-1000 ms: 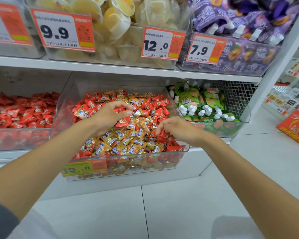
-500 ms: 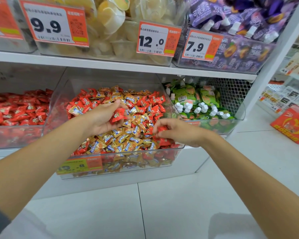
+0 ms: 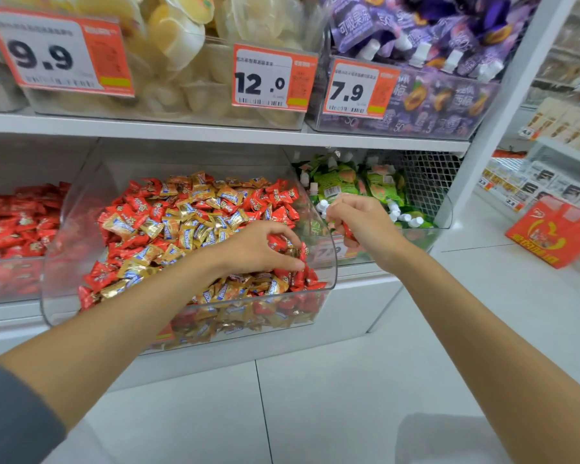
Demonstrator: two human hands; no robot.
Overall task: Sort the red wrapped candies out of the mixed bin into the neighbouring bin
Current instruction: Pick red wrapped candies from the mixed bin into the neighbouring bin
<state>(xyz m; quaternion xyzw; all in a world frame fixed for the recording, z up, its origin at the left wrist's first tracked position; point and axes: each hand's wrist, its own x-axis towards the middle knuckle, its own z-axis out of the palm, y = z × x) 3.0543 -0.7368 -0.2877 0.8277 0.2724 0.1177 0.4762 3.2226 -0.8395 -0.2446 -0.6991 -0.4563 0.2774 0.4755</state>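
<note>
Red candies (image 3: 348, 231) in both hands (image 3: 255, 249)

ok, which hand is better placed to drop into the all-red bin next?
Left, probably: the left hand grips candies inside the mixed bin, nearer the red bin on its left. The right hand pinches a red candy over the far right wall.

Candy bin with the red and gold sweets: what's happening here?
A person is picking red candies out of the mixed bin of red and gold sweets. The left hand is down in the pile near the bin's right front corner, pinching red ones. The right hand is lifted just right of that bin, in front of the green pouches, gripping more red. The all-red bin sits to the left.
</note>
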